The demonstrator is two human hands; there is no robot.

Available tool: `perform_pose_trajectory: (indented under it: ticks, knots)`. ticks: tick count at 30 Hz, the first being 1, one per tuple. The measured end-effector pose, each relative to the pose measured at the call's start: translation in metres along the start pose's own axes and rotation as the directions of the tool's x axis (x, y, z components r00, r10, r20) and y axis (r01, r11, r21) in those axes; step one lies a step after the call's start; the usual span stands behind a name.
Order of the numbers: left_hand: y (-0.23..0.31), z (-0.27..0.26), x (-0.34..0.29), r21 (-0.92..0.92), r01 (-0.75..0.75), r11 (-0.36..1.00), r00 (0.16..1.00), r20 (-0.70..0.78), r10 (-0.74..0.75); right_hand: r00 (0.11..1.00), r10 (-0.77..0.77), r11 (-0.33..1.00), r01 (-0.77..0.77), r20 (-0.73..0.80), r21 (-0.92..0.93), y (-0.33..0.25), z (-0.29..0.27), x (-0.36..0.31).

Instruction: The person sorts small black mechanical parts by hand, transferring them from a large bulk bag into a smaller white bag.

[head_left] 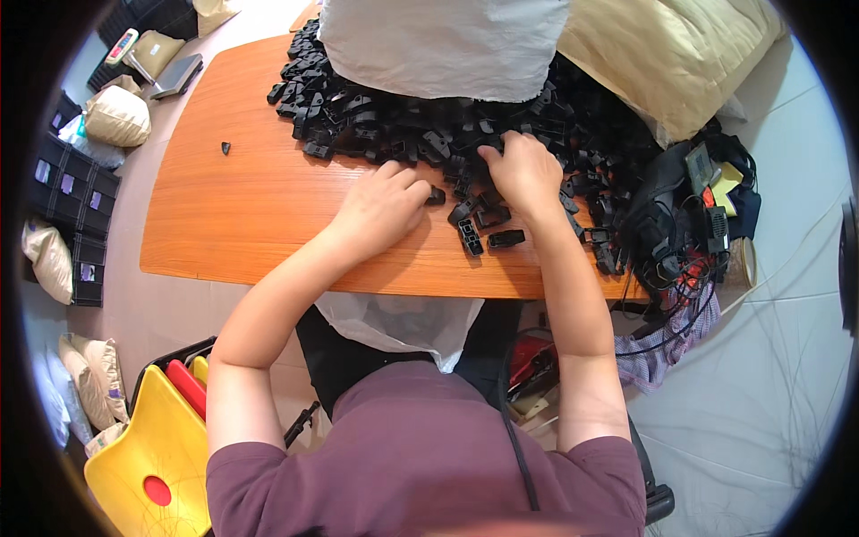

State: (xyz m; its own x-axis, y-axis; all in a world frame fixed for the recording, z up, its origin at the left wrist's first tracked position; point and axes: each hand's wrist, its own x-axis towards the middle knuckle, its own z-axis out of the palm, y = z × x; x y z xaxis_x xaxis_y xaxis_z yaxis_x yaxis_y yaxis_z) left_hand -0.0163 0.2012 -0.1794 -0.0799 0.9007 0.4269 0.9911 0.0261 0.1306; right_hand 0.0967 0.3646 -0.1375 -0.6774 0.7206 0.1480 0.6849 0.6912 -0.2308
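A large heap of small black plastic parts [376, 121] covers the far side of the orange wooden table [215, 188]. My left hand [380, 210] rests low over the tabletop, closed, with one black plastic part [436, 195] at its fingertips. On the near edge of the heap lies my right hand [528, 176], its fingers curled down among the parts. What those fingers grip is hidden. Between my hands and a little nearer lie a few loose parts, among them an upright-looking hollow one [470, 237] and a darker one [506, 239] beside it.
A white sack [443, 45] stands on the heap, with a big cream bag [671, 54] to its right. Cables and a black bag [662, 210] crowd the table's right end. A yellow chair [148, 447] is at lower left. A white plastic bag [403, 322] hangs below the table edge.
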Motion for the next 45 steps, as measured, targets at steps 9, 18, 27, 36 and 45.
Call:
perform_pose_trajectory:
  ticks: [9,18,27,36,45]
  knots:
    - [0.002,-0.02,-0.007,-0.568,0.211,0.796,0.954,-0.059,-0.295,0.886,-0.281,0.894,0.382,-0.369,0.235,0.005,0.006,-0.026]
    - [0.023,-0.034,-0.015,-0.975,0.087,0.206,0.922,0.001,-0.387,0.839,-0.465,0.584,0.531,-0.283,0.614,-0.022,-0.022,-0.069]
    - [0.036,-0.036,-0.011,-0.971,0.036,0.236,0.914,-0.063,-0.402,0.799,-0.442,0.548,0.601,-0.408,0.582,-0.01,-0.016,-0.079]
    - [0.047,-0.04,-0.013,-0.985,0.015,0.17,0.905,-0.059,-0.422,0.884,-0.337,0.392,0.445,-0.325,0.805,-0.008,-0.017,-0.092]
    - [0.054,-0.047,-0.014,-0.901,0.132,-0.413,0.791,0.347,-0.504,0.709,-0.517,0.576,0.702,-0.479,0.419,-0.016,-0.014,-0.091]
